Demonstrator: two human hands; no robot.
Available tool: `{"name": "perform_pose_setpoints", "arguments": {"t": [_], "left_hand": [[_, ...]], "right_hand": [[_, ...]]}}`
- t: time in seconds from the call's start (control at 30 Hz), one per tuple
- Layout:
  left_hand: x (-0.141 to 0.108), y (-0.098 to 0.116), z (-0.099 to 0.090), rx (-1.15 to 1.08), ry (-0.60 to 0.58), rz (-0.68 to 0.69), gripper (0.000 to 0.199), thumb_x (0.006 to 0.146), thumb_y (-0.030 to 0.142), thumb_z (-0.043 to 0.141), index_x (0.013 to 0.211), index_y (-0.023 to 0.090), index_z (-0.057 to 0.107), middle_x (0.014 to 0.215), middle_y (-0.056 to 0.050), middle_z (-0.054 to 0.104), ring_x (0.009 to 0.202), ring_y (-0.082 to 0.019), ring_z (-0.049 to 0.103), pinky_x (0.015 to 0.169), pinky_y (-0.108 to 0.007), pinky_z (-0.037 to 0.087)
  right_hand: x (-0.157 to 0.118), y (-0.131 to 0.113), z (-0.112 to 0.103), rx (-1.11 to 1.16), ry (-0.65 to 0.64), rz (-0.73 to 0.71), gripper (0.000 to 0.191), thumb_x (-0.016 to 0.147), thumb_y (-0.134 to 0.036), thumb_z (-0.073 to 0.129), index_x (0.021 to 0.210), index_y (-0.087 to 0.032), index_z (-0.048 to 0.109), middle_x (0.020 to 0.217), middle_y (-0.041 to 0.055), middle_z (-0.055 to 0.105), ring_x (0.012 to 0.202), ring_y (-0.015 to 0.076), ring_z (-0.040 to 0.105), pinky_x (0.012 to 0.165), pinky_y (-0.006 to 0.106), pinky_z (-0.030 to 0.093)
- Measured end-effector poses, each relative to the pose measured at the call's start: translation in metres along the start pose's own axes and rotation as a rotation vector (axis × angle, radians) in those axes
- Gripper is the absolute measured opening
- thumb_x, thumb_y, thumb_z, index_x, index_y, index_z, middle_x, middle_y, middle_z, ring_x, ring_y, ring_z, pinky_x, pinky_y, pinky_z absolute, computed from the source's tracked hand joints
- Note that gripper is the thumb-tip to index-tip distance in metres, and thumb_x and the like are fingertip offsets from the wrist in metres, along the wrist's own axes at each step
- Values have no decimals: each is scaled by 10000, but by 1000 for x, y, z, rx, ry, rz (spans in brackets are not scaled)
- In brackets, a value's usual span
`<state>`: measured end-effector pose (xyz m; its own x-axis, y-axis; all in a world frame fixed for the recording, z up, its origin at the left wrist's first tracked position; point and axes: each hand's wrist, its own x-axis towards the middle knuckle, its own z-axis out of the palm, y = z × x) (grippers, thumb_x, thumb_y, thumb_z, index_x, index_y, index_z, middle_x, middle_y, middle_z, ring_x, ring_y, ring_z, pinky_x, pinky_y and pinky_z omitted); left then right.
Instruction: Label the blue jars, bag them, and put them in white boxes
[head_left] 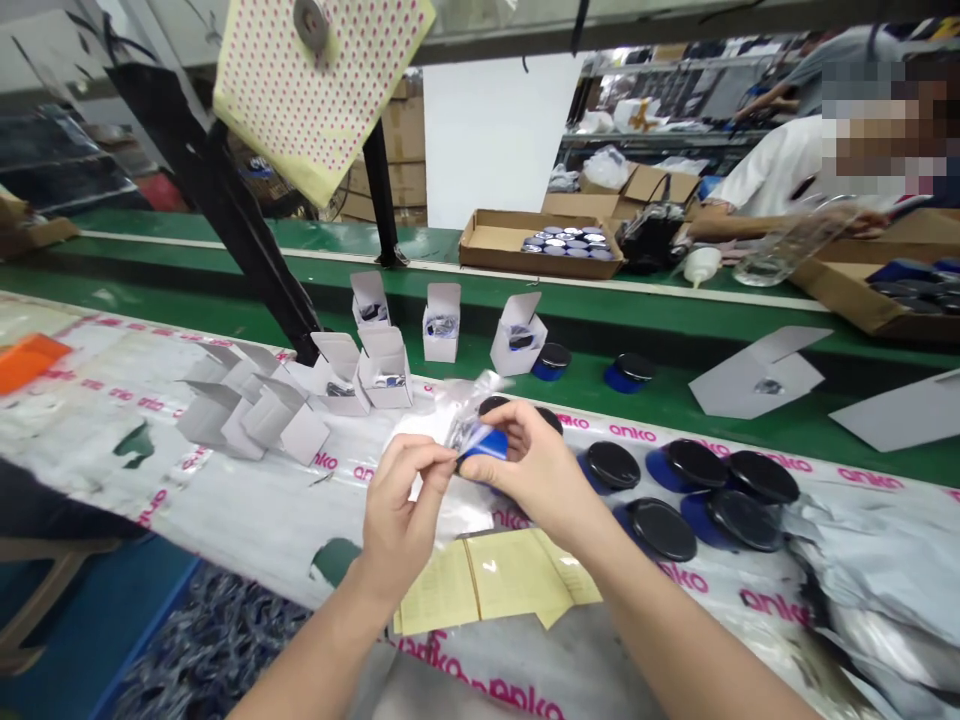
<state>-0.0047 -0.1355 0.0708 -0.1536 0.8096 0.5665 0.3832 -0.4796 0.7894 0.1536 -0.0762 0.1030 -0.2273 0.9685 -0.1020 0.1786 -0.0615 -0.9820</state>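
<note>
In the head view, my right hand (547,475) grips a small blue round item with a dark side (489,442). A crinkled clear plastic bag (466,415) lies against that item's left side. My left hand (401,505) has thumb and forefinger pinched together at the bag's edge, touching the item. Below my hands lie yellow printed sheets (480,578). To the right of my right hand stand several blue tubs with black lids (660,528), some partly hidden behind my hand. Several open white boxes (385,370) stand beyond my left hand, some with bagged contents.
The work surface is covered with white sheeting printed in pink (247,510). Behind it runs a green conveyor belt (465,375). A cardboard tray (540,250) holds silvery round pieces. A black post (225,220) slants up at left. Another person (795,165) works across the line.
</note>
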Motion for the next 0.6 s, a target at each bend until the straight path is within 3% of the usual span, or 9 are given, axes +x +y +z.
{"name": "perform_pose_setpoints", "arguments": {"t": [0.1,0.17,0.23,0.3,0.4,0.47,0.6], "left_hand": [[0,2,-1,87,-9,92,197,940,90,617,994,245,725,902,-24,666,846,-153,653,757,-251,513],[1,2,-1,112,6,101,186,944,97,611,996,239,720,906,-28,675,848,-159,658,759,-256,520],[4,1,-2,88,55,38,151,965,132,599,1012,231,701,924,-31,674,851,-157,655,746,-252,522],[7,-1,-3,42,105,-48,124,990,166,580,1026,225,683,934,-28,663,852,-147,646,737,-240,519],[8,-2,-5,-3,89,-87,109,998,193,581,1013,225,685,917,-17,657,861,-133,641,754,-224,514],[6,-3,-6,-10,53,-104,104,991,203,589,993,226,691,900,-10,663,853,-127,644,753,-213,513],[7,-9,-12,5,71,-267,98,974,267,607,973,216,691,868,-5,692,758,-115,652,677,-198,517]], "right_hand": [[-1,-2,0,54,34,-26,528,641,-528,879,961,-230,585,979,42,663,914,231,637,835,397,527],[-5,-5,0,134,-35,-3,544,684,-521,860,1087,-229,641,1082,69,698,982,240,652,877,406,533],[-8,-7,-1,248,-167,66,654,686,-462,879,1258,-245,648,1144,75,724,1054,247,658,906,407,539],[-7,-6,-1,322,-226,113,706,670,-373,893,1320,-252,645,1096,62,746,1003,233,672,844,382,550],[2,3,3,254,-99,14,387,711,-315,831,1068,-210,724,834,16,713,719,176,635,650,317,507],[10,11,8,108,-1,-109,157,809,-336,730,874,-202,680,661,-24,610,560,143,547,553,295,445],[17,17,16,-157,60,-298,127,908,-279,578,807,-215,619,703,-5,605,649,168,575,632,313,454]]}}
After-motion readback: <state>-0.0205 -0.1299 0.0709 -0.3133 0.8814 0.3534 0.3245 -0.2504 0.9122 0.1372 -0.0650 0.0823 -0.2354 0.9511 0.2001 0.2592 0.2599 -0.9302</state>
